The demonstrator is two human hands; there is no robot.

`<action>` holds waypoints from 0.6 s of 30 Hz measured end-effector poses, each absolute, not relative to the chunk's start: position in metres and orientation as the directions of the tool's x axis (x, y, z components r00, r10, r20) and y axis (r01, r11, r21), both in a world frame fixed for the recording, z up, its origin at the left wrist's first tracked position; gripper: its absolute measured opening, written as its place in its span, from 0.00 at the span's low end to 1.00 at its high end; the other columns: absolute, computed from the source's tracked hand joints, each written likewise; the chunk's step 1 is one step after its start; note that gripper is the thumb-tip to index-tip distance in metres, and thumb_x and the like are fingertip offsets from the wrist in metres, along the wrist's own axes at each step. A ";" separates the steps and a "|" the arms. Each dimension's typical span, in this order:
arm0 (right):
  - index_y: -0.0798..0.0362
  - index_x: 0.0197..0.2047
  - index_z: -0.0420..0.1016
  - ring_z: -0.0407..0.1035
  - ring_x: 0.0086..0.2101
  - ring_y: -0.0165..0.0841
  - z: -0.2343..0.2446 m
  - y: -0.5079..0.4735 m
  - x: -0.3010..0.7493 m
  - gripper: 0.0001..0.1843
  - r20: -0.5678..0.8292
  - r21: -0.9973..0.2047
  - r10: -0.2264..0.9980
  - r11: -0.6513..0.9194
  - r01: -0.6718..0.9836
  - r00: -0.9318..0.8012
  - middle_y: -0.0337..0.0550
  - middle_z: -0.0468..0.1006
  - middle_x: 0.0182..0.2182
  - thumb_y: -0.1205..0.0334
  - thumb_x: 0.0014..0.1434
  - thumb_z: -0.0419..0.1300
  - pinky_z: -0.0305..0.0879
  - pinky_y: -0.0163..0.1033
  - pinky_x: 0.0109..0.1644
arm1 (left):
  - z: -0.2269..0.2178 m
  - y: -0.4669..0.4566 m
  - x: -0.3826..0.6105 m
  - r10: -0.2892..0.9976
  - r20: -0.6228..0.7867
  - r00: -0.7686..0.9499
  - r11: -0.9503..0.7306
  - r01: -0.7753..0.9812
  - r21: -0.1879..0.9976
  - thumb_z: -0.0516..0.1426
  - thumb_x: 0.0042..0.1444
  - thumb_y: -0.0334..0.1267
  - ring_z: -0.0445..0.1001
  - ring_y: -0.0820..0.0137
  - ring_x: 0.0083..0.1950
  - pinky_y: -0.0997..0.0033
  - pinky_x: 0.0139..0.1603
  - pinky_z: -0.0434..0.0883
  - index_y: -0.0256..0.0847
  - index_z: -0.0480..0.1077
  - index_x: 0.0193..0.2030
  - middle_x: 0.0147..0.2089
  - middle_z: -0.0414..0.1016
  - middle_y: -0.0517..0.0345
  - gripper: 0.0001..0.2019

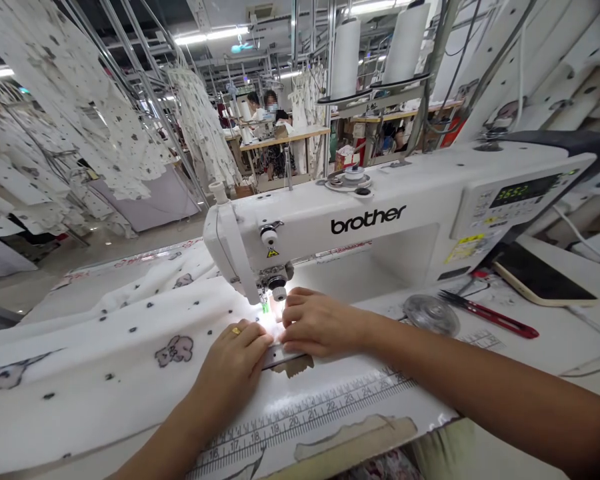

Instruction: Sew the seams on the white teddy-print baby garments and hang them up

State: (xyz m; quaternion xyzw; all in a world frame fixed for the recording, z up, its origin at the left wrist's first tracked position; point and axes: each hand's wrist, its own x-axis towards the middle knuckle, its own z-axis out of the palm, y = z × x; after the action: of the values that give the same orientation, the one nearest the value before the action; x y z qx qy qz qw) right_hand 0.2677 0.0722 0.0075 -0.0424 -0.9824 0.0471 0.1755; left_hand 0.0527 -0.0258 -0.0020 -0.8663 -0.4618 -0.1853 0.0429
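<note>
White fabric [130, 353] printed with small dots and grey animal figures lies over the bed of a white sewing machine [290, 230], reaching far to the left. Just left of the lit needle and presser foot [265, 300], my left hand [237, 357], with a gold ring, is closed on the fabric's near edge, fingers together. My right hand [320, 323] sits right of the needle, its fingers curled and pinching the fabric edge close to the foot. Both fingertips nearly meet there. The exact grip under the fingers is partly hidden.
On the right of the machine table lie a clear bobbin case or round plastic dish [431, 315], red-handled thread snips [490, 313] and a phone [545, 273]. A ruler strip [300, 420] runs along the front. Thread cones [346, 60] stand behind; printed garments hang left; people sit farther back.
</note>
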 end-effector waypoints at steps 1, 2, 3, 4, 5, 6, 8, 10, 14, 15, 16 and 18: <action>0.52 0.42 0.77 0.63 0.38 0.33 0.008 0.072 0.268 0.11 0.343 -0.120 0.111 0.990 0.073 -0.933 0.40 0.75 0.34 0.57 0.68 0.55 0.55 0.41 0.53 | -0.002 -0.027 0.053 0.781 0.364 0.508 -0.568 0.820 0.073 0.49 0.64 0.25 0.71 0.65 0.41 0.62 0.41 0.71 0.39 0.71 0.45 0.41 0.74 0.54 0.11; 0.52 0.44 0.77 0.64 0.39 0.33 0.008 0.072 0.268 0.11 0.344 -0.132 0.119 0.988 0.078 -0.931 0.40 0.76 0.35 0.58 0.68 0.55 0.55 0.41 0.54 | -0.001 -0.028 0.053 0.773 0.368 0.516 -0.571 0.819 0.051 0.49 0.64 0.25 0.71 0.65 0.41 0.62 0.41 0.72 0.39 0.71 0.46 0.42 0.74 0.53 0.12; 0.53 0.47 0.76 0.64 0.40 0.34 0.008 0.071 0.268 0.11 0.344 -0.141 0.126 0.987 0.081 -0.930 0.40 0.76 0.36 0.59 0.68 0.56 0.55 0.41 0.54 | -0.001 -0.029 0.053 0.762 0.370 0.532 -0.581 0.813 0.028 0.49 0.63 0.24 0.71 0.65 0.42 0.62 0.41 0.72 0.38 0.70 0.48 0.44 0.74 0.52 0.12; 0.53 0.49 0.75 0.64 0.40 0.34 0.007 0.071 0.268 0.11 0.346 -0.149 0.131 0.985 0.084 -0.929 0.41 0.76 0.36 0.59 0.67 0.56 0.55 0.42 0.55 | 0.000 -0.030 0.052 0.748 0.370 0.551 -0.595 0.804 0.006 0.49 0.63 0.24 0.72 0.64 0.43 0.62 0.42 0.73 0.37 0.70 0.49 0.45 0.75 0.51 0.13; 0.52 0.50 0.75 0.64 0.41 0.34 0.007 0.070 0.268 0.12 0.344 -0.155 0.136 0.984 0.087 -0.929 0.41 0.76 0.37 0.59 0.67 0.56 0.55 0.42 0.55 | 0.000 -0.030 0.052 0.734 0.366 0.572 -0.610 0.792 -0.015 0.49 0.62 0.23 0.72 0.64 0.43 0.62 0.43 0.73 0.37 0.69 0.50 0.45 0.75 0.51 0.14; 0.52 0.49 0.75 0.64 0.41 0.34 0.006 0.070 0.267 0.11 0.338 -0.157 0.139 0.984 0.090 -0.931 0.41 0.76 0.37 0.59 0.67 0.56 0.55 0.42 0.55 | 0.000 -0.031 0.051 0.724 0.361 0.588 -0.621 0.784 -0.032 0.49 0.61 0.22 0.72 0.63 0.44 0.61 0.43 0.74 0.37 0.69 0.51 0.45 0.75 0.51 0.15; 0.52 0.46 0.76 0.64 0.41 0.34 0.005 0.069 0.267 0.10 0.319 -0.151 0.146 0.983 0.102 -0.936 0.41 0.75 0.37 0.58 0.68 0.56 0.55 0.42 0.55 | 0.000 -0.031 0.049 0.717 0.357 0.599 -0.622 0.781 -0.059 0.49 0.60 0.22 0.73 0.62 0.46 0.61 0.45 0.74 0.37 0.69 0.52 0.45 0.76 0.51 0.16; 0.52 0.45 0.76 0.63 0.42 0.34 0.005 0.069 0.267 0.12 0.294 -0.136 0.157 0.983 0.121 -0.943 0.42 0.75 0.38 0.56 0.68 0.55 0.54 0.42 0.56 | -0.001 -0.030 0.048 0.723 0.353 0.594 -0.606 0.790 -0.089 0.49 0.59 0.22 0.74 0.62 0.47 0.60 0.47 0.75 0.36 0.69 0.53 0.46 0.77 0.50 0.18; 0.50 0.49 0.74 0.62 0.44 0.36 0.005 0.069 0.265 0.12 0.273 -0.107 0.226 0.973 0.204 -0.935 0.42 0.74 0.42 0.55 0.69 0.54 0.51 0.44 0.58 | -0.006 -0.023 0.044 0.754 0.315 0.576 -0.556 0.816 -0.161 0.48 0.58 0.22 0.74 0.59 0.51 0.55 0.52 0.73 0.34 0.69 0.55 0.50 0.77 0.48 0.20; 0.50 0.50 0.73 0.61 0.45 0.36 0.005 0.068 0.264 0.13 0.275 -0.104 0.249 0.968 0.229 -0.929 0.43 0.74 0.43 0.54 0.69 0.54 0.50 0.44 0.59 | -0.007 -0.021 0.043 0.771 0.302 0.561 -0.537 0.827 -0.166 0.48 0.57 0.22 0.74 0.59 0.52 0.54 0.54 0.72 0.33 0.69 0.55 0.51 0.77 0.47 0.21; 0.49 0.52 0.72 0.61 0.46 0.37 0.005 0.068 0.263 0.14 0.278 -0.106 0.274 0.961 0.254 -0.921 0.43 0.73 0.45 0.53 0.68 0.55 0.50 0.45 0.59 | -0.008 -0.020 0.041 0.787 0.289 0.545 -0.520 0.838 -0.165 0.47 0.56 0.21 0.74 0.58 0.54 0.53 0.56 0.71 0.33 0.69 0.56 0.53 0.77 0.47 0.22; 0.49 0.56 0.70 0.60 0.48 0.38 0.003 0.068 0.262 0.18 0.287 -0.123 0.317 0.948 0.293 -0.904 0.44 0.73 0.48 0.50 0.67 0.56 0.49 0.46 0.60 | -0.009 -0.016 0.038 0.814 0.264 0.517 -0.494 0.856 -0.153 0.47 0.55 0.21 0.72 0.58 0.56 0.52 0.59 0.69 0.31 0.68 0.58 0.55 0.76 0.46 0.24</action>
State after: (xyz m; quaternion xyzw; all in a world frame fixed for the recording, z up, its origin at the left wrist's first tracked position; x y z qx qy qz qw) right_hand 0.2619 0.0681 0.0028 -0.1564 -0.9750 0.0383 0.1534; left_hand 0.0381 -0.0160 -0.0085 -0.8607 -0.4851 -0.0785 0.1333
